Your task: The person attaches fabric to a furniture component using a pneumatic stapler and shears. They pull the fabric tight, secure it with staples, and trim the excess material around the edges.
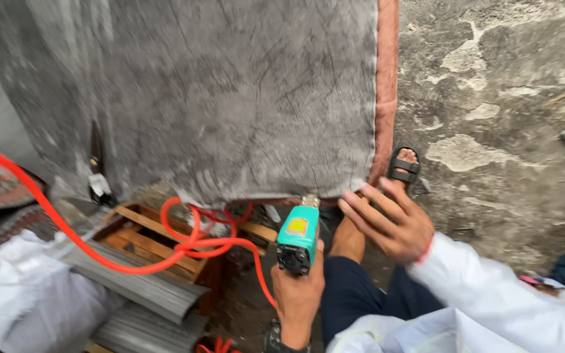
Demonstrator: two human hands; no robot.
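Your left hand (pixel 297 294) is wrapped tight around the grip of a teal pneumatic stapler (pixel 298 236), its fingers closed on the tool; the stapler points upward, its nose touching the lower edge of the grey fabric panel (pixel 230 98) near that panel's right corner. Your right hand (pixel 390 219) lies just beside the stapler, fingers spread apart and flat, the fingertips (pixel 354 197) pressing against the panel's bottom edge where the grey cloth meets the rust-coloured side trim (pixel 387 78); it grips nothing. An orange air hose (pixel 67 229) sweeps in from the left edge, loops over a wooden crate (pixel 142 238) and runs down toward the base of the stapler; the crate sits below the panel, to the left of your left hand. A white plastic bag (pixel 31 294) lies at lower left, with grey ribbed boards (pixel 138 287) between it and the crate. Your foot in a black sandal (pixel 403 167) rests on the rough concrete floor (pixel 505 131), just right of the trim; your dark trouser leg (pixel 354 294) and white sleeve (pixel 492 294) fill the lower right.
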